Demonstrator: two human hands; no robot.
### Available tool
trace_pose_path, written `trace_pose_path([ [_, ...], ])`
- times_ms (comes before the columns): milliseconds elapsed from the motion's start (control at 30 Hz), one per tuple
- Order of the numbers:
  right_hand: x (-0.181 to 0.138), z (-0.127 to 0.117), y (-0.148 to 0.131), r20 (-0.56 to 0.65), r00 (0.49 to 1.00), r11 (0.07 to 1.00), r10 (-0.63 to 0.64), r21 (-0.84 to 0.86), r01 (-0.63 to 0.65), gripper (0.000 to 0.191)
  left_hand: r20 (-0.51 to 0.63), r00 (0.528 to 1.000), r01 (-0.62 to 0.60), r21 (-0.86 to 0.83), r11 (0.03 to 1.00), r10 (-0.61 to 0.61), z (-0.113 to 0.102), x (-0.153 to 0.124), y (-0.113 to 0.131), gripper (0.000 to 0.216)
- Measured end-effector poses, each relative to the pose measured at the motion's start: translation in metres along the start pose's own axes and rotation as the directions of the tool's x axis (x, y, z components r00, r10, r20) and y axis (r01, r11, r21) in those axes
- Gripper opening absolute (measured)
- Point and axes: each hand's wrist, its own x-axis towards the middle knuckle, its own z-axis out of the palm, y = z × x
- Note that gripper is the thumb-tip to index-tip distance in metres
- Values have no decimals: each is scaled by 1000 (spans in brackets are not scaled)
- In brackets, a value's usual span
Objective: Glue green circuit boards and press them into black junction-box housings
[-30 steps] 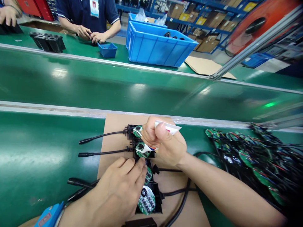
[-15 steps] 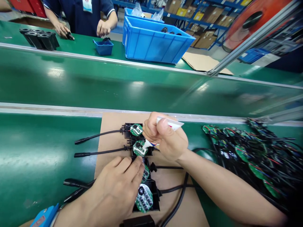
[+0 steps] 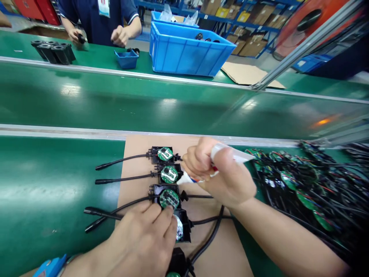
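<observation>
My right hand (image 3: 211, 169) is wrapped round a white squeeze tube (image 3: 233, 154). The tube's nozzle points down left, just beside the second circuit board (image 3: 169, 174), which carries a white bead of paste. Farther back, another round green board (image 3: 165, 154) bears similar white paste. My left hand (image 3: 147, 231) has its fingers bent and close together, fingertips at the near edge of a third board (image 3: 169, 199) with no white bead visible. That hand partly covers a fourth board (image 3: 178, 227). Each board sits in a black housing with black cables.
Brown cardboard (image 3: 135, 148) lies under the housings on the green bench. A heap of wired boards (image 3: 305, 184) is at the right. Across a low partition are a blue crate (image 3: 190, 50), a small blue bin (image 3: 127, 60), black tubular parts (image 3: 54, 52) and a co-worker's hands.
My right hand and the tube have moved right, the nozzle coming off the second board. My left hand has shifted nearer, from the second board's edge to the third's, uncovering the third board.
</observation>
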Motion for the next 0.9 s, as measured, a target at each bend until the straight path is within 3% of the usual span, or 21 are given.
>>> trace_pose_path([
  [100, -17, 14, 2, 8, 1000, 1000, 13, -27, -13, 45, -2, 1000, 18, 40, 999, -18, -1, -14, 11, 33],
  [267, -22, 23, 28, 95, 995, 982, -43, -177, 59, 44, 187, 982, 25, 40, 999, -32, -1, -27, 14, 48],
  [467, -14, 22, 39, 130, 990, 962, -47, -260, 80, 44, 396, 916, 62, 4, 998, -58, -5, -23, 14, 66],
  [900, -35, 15, 21, 95, 995, 983, 24, -181, -6, 42, 410, 911, 44, -25, 999, -30, 6, -31, 11, 70],
])
